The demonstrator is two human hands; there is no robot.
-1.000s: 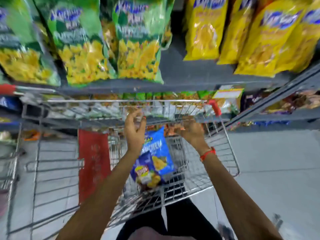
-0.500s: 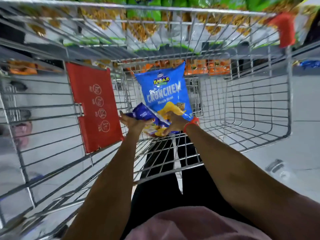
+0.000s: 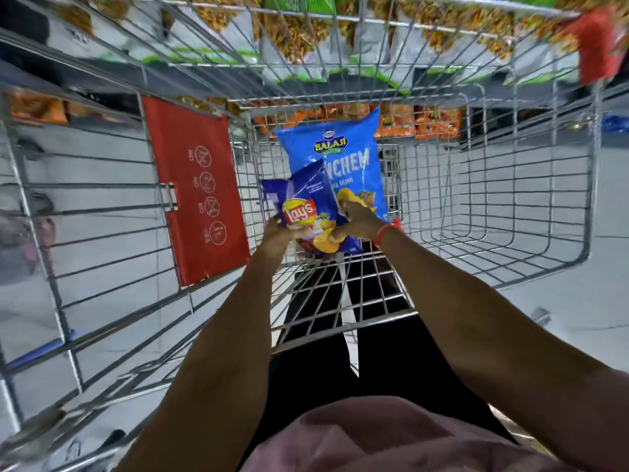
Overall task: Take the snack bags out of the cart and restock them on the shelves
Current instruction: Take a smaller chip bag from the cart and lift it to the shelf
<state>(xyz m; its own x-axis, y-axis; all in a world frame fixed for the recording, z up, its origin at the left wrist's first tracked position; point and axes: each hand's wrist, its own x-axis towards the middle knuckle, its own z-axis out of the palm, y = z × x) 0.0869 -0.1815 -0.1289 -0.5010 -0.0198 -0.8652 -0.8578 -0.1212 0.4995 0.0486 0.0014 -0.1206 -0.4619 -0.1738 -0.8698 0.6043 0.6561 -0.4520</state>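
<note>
I'm looking down into the wire cart (image 3: 510, 233), which carries everything here. Just beyond my hands, a light-blue Balaji bag (image 3: 354, 165) lies on its mesh floor, top end against the far wall. Left of my hands, a red flap (image 3: 195, 189) with round pictograms hangs on the wire. Right of my hands the mesh lies bare.

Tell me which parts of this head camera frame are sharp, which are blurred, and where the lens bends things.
Head view: the Lay's bag and Balaji bag read clearly, as do both hands; the shelf stock at the top and the cart edges smear with motion blur; the wide lens bows the cart wires outward.
</note>
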